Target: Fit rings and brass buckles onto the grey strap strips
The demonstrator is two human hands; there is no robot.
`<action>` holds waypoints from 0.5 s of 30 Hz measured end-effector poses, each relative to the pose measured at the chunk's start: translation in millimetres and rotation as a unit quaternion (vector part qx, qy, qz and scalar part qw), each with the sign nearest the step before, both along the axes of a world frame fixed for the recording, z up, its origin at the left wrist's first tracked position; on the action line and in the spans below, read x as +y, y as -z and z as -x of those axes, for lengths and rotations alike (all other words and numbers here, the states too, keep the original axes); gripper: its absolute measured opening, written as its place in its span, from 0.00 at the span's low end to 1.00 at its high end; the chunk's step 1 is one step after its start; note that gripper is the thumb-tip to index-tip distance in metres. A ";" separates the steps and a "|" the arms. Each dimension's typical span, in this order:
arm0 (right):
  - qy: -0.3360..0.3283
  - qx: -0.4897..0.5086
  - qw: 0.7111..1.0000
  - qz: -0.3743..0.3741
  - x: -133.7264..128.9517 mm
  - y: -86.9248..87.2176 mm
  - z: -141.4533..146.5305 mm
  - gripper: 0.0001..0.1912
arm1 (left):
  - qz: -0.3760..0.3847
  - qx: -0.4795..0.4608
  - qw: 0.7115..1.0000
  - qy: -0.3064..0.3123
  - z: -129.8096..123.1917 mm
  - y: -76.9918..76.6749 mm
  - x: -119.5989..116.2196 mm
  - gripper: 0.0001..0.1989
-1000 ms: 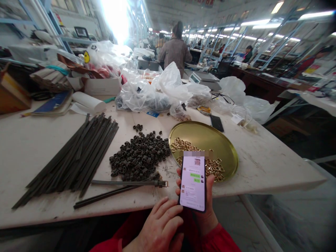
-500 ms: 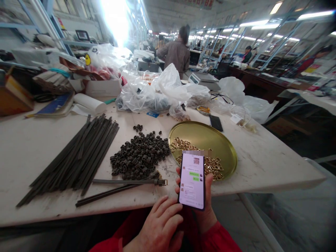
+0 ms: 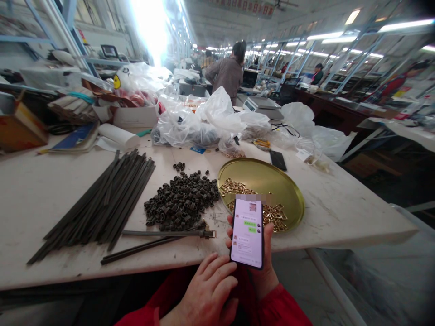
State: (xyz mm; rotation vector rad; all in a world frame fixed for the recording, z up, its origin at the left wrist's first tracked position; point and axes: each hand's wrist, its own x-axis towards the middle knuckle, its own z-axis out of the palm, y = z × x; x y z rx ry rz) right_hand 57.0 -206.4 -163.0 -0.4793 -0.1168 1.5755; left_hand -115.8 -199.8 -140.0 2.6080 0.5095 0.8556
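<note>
A smartphone with a lit chat screen rests in my right hand, whose fingers wrap its back and left edge. Just left of its lower corner is my left hand, empty, its fingers loosely stretched at the table's edge. Behind the phone, a round gold tray holds many gold buckles. Dark strap loops lie heaped left of the tray. Nearer me lie two dark straps, one with a loop and gold buckle at its end.
Long dark strips are stacked on the left of the white table. Clear plastic bags line the back, with a black phone-like slab and a paper roll nearby. A person stands beyond, facing away.
The view has shifted slightly, so the table's things appear a little moved. Both hands keep their pose, with the phone still in my right hand.
</note>
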 end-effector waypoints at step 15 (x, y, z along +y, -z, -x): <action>0.009 0.001 1.000 0.012 2.9 -0.4 -3.5 0.43 | -0.019 -0.008 1.000 -0.021 -3.0 -0.7 -2.0 0.10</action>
